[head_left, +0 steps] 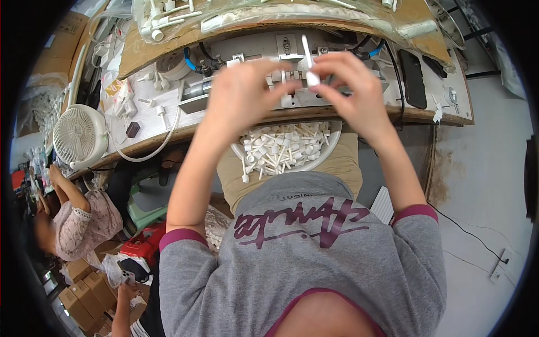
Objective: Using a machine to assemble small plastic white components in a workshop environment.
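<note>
My right hand point(353, 84) pinches a white cap with a long thin stem point(312, 79) between thumb and fingers, the stem pointing up and away from me. My left hand point(238, 95) is smeared by motion, its fingertips reaching toward the middle of a metal clamping fixture point(291, 101). Whether anything sits in those fingers cannot be made out. Both hands are over this fixture at the bench's near edge. Below them, on my lap, a white basin point(332, 147) holds a heap of similar white stemmed caps point(283, 149).
On the bench, a white fan point(80, 136) stands at left, near loose white parts point(161, 115) and a pale tube point(168, 135). A black phone point(412, 78) lies at right. Cardboard point(157, 50) with more white parts spans the back. Another person point(84, 219) sits at left.
</note>
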Motion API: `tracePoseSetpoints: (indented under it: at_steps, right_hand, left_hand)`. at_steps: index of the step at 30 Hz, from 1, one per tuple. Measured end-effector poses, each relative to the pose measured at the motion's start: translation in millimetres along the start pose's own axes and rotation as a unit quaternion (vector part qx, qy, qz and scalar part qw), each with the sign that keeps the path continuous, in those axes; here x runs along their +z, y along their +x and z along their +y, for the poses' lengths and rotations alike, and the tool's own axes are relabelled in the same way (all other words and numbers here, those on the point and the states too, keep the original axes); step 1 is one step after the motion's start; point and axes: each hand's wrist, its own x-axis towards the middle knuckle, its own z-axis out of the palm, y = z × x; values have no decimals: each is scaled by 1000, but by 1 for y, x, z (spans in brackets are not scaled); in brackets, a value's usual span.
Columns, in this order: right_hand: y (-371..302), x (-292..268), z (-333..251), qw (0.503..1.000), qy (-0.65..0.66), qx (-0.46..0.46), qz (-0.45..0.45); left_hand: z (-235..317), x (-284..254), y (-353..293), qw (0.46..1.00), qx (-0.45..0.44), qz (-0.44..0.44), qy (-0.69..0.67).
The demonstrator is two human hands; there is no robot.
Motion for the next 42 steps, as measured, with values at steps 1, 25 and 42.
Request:
tracePoseSetpoints:
  at_steps: [1,25,42]
  right_hand:
    - [-10,7,0,999,-38,-23,5]
    - [25,13,-3,991,-80,34,-101]
    - [134,-7,48,963,-227,140,27]
  left_hand:
    - [-3,-8,13,997,22,69,-14]
    - [1,-11,18,969,169,176,-46]
    - [-1,57,-36,985,48,6,167]
